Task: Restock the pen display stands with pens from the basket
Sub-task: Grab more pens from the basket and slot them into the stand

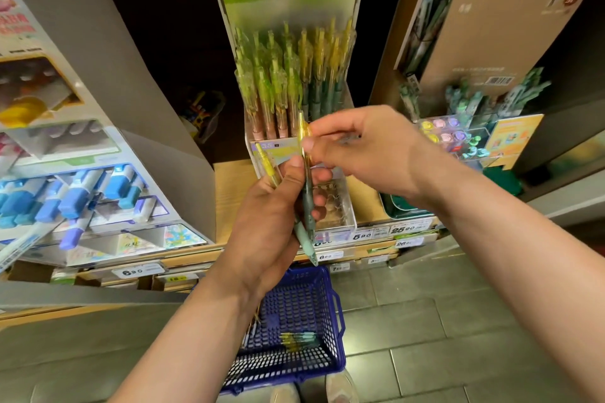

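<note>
Translucent yellow plastic forms the upper barrel of the yellow-topped pen [307, 173], which turns to a frosted green rubbery grip lower down, tip pointing at the floor. The left hand [275, 216] has its fingers curled around it, along with a second yellow pen [266, 163] poking out beside the thumb. The right hand [360, 147] pinches the same yellow-topped pen near its clip end between thumb and forefinger.

Just behind the hands stands the display stand [294, 6], clear acrylic with a pale green card printed "1008". Its stocked pens [288, 75] stand upright in tight rows, lime-green clips on the left and yellow ones on the right.

Below the arms, on grey floor tiles [425, 321], sits the basket [337, 314], dark blue plastic with a grid mesh and a loop handle. A few loose pens [298, 339] lie flat in it.

Along the wooden shelf edge run white price tags: "6.90" [132, 271] on the left, "5.90" [361, 235] and "25.90" [404, 229] on the right. A clear square box [343, 222] sits right behind the left hand's fingers. To the left, a tiered rack holds blue-capped markers [75, 199].
</note>
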